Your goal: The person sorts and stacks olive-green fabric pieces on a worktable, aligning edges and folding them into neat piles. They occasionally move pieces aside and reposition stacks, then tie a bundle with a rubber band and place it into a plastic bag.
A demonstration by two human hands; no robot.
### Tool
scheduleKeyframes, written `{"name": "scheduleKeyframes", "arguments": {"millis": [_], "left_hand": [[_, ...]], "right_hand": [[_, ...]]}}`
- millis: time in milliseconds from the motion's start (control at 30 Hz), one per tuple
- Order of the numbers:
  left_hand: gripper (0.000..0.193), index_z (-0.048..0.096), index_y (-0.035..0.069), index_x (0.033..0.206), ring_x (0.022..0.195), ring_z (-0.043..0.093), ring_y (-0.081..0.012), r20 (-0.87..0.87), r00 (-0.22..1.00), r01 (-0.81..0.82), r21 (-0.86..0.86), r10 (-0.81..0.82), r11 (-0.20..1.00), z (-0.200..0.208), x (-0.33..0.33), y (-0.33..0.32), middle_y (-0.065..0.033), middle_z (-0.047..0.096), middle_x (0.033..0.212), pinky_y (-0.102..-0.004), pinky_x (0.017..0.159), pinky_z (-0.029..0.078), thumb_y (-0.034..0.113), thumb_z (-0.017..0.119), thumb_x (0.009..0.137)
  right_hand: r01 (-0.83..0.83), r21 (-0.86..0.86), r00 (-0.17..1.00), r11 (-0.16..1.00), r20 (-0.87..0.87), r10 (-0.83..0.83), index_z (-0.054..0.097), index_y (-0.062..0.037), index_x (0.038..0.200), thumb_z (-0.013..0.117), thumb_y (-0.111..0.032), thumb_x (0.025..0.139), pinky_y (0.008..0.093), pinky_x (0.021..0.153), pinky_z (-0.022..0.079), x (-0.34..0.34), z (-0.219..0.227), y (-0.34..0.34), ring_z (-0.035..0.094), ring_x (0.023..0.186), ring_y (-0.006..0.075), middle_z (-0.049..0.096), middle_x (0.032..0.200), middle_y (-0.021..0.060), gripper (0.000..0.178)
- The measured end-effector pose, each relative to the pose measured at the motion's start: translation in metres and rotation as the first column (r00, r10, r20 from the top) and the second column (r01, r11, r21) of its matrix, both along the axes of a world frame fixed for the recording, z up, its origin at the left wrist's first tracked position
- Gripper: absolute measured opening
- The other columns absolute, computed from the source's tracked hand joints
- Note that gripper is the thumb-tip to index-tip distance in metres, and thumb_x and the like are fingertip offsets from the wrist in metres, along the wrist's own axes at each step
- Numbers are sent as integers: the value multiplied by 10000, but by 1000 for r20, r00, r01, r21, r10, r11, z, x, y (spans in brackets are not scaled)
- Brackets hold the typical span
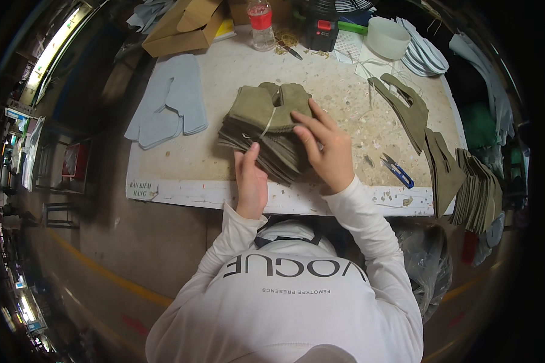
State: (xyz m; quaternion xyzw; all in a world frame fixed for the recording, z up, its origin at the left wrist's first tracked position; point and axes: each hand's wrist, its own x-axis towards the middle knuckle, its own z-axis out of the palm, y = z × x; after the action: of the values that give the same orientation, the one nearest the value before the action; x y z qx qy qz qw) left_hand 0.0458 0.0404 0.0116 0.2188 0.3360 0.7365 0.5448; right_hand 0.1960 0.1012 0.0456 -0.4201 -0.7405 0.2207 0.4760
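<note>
A thick stack of olive suede-like cut pieces [254, 106] is held up in front of me over the table, tilted, its many layers fanned along the near side. Around it runs a thin pale band [270, 120]. At the near left edge, my left hand [251, 181] grips the stack with its fingertips beside the band. My right hand [330, 148] holds the right side, thumb at the edge and fingers across the top piece. What the fingers do underneath is hidden.
Light blue cut pieces [169, 106] lie at left. Blue thread snips [398, 172], loose olive pieces [409, 115] and another olive stack [477, 190] are at right. Farther back are a cardboard box [184, 30], bottle [261, 27], rubber bands [286, 40], white bowl [387, 37] and fan [345, 5].
</note>
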Motion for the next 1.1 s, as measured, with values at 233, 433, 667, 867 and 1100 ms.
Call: {"name": "scheduleKeyframes", "arguments": {"millis": [233,433,667,867,1100], "left_hand": [[712,268,60,1499,1267,461,-157,-91,996,-5,-30,2,1000,-10,3,4,-62,440,1419,-307,1083,371,-79,630,902],[721,254,53,1505,1296,439,-168,-127,992,-23,-20,21,1000,-15,3,4,-78,418,1448,-315,1095,358,-88,623,902],[626,349,33,1432,1222,497,-159,-296,955,-6,31,15,1000,-2,-3,-1,-74,487,1359,-309,1045,397,-85,636,889],[540,407,-1,1331,1130,534,-133,-430,900,114,68,-74,991,6,-3,-12,-87,528,1248,-288,971,453,-84,650,856],[531,408,-2,1322,1083,546,-135,-461,887,56,71,-17,996,-1,1,-13,-65,533,1187,-283,963,450,-92,628,847]], "right_hand": [[214,-305,846,928,-416,-333,699,40,1142,633,-233,984,291,797,523,53,6,17,674,940,151,735,1074,141,322],[491,307,861,815,-29,-508,728,-36,1117,654,-177,951,330,891,512,108,9,24,666,1073,279,659,1224,199,230],[268,282,891,921,291,-348,732,-36,956,685,-105,856,399,941,473,74,11,3,596,1098,322,681,1084,134,130],[-129,124,991,984,55,123,708,-35,939,767,-65,773,355,768,483,-11,17,-22,582,880,274,650,921,79,178],[-131,82,987,988,-77,138,667,-30,888,765,-52,772,343,739,467,-23,2,-17,566,866,267,617,908,83,153]]}}
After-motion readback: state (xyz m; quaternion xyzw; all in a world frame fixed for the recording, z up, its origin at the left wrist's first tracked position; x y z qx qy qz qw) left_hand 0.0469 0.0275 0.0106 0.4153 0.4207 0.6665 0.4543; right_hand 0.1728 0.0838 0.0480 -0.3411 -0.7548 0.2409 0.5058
